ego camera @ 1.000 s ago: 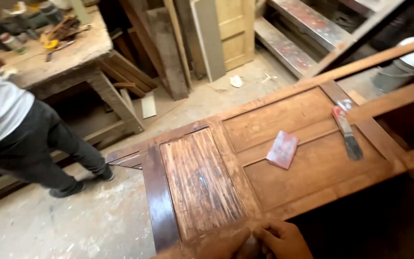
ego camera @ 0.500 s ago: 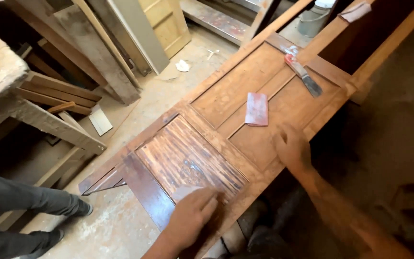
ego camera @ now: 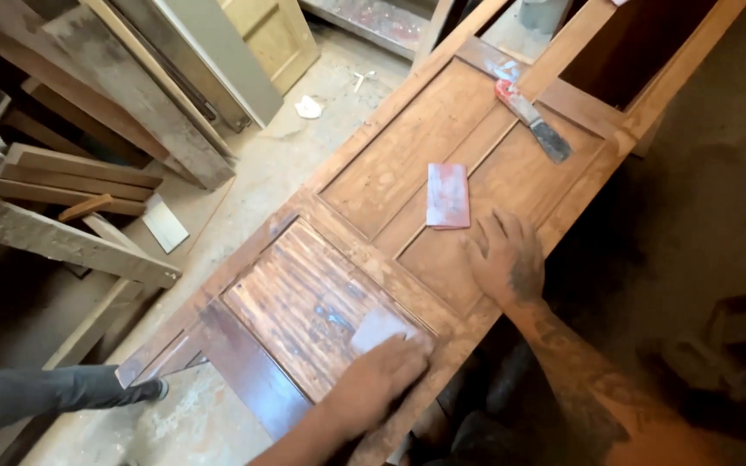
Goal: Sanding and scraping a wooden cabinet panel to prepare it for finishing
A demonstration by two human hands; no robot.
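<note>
A wooden panelled door [ego camera: 494, 181] lies flat and runs from bottom left to top right. My left hand [ego camera: 377, 380] presses a pale piece of sandpaper [ego camera: 376, 328] onto the dark, streaked lower panel [ego camera: 304, 302]. My right hand [ego camera: 504, 257] rests flat, fingers spread, on the lighter sanded panel. Just beyond its fingertips lies a reddish sanding block [ego camera: 447, 196]. A scraper with a red handle [ego camera: 533, 118] lies farther up the door.
Another person's leg and shoe [ego camera: 53, 390] stand at the bottom left on the dusty floor. Planks and a workbench frame [ego camera: 79, 250] lie at left. Boards and a pale door [ego camera: 278, 34] lean at the top. A wooden frame [ego camera: 649, 78] adjoins the door's far end.
The view has swung closer over the door. My left hand has slid up onto the dark panel with the sandpaper. My right hand stays planted on the light panel.
</note>
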